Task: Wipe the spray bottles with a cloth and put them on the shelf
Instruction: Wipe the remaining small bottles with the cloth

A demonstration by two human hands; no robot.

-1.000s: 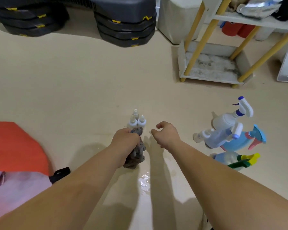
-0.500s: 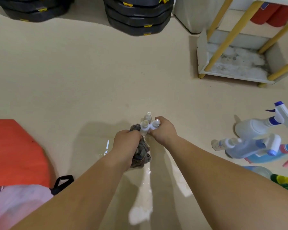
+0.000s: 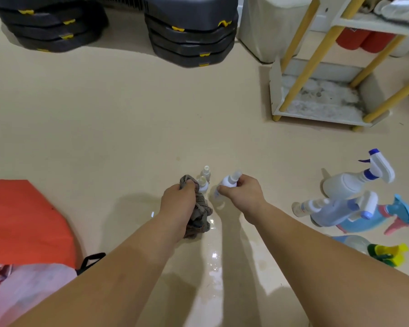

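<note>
Grip check: right hand (image 3: 242, 194) is curled round a small white spray bottle (image 3: 229, 181), thumb and fingertips pinching it just under the nozzle. Bottle is tilted, cap end pointing up and away. Its lower body is blurred, so I cannot tell if the base touches the floor (image 3: 128, 128). Left hand (image 3: 178, 204) is fisted tight on a grey cloth (image 3: 200, 215). It is bunched, with a tuft sticking out above the knuckles and the rest hanging below the palm. Hands sit side by side, close but apart; cloth and held bottle do not touch as far as I see. Between them, just beyond the left knuckles, two small bottles (image 3: 203, 185) stand upright on the floor, one behind the other, the nearer one just beside the cloth. Off to the right, well apart from the right hand, I see a cluster of trigger spray bottles (image 3: 350, 185) on the floor. A white one with a blue trigger is standing, a clear one and a blue one with a pink trigger are lying down, and one with a green-yellow head is partly hidden by the right forearm. Shelf (image 3: 316, 114) with yellow legs is at far right, bottom tray stained. Black stacked steps (image 3: 191, 38) at the back, orange sheet (image 3: 21, 215) at left.
</note>
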